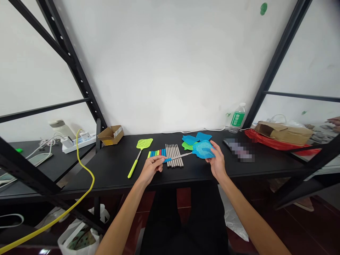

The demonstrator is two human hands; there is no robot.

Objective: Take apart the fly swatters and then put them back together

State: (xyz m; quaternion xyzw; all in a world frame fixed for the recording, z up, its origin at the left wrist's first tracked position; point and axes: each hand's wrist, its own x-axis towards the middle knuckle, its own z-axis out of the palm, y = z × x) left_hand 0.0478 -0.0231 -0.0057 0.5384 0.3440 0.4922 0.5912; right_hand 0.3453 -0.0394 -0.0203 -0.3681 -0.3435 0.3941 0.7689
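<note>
A blue fly swatter (204,149) is stretched between my hands above the black table. My left hand (152,168) is closed round its blue handle, and my right hand (218,161) grips the edge of its perforated head. Below its metal rod lies a row of loose silver rods (175,150). Several coloured handles (156,153) in yellow, blue, green and red lie beside them, partly behind my left hand. Behind the held head are loose blue swatter heads (204,136) and a green one (187,145). A whole yellow-green fly swatter (132,169) lies to the left.
An open cardboard box (110,135) sits at the table's back left, a water bottle (237,118) at the back right. A phone-like object (237,150), partly blurred out, lies right of my hand. Black shelf posts (278,53) flank the table; a yellow cable (91,180) hangs at left.
</note>
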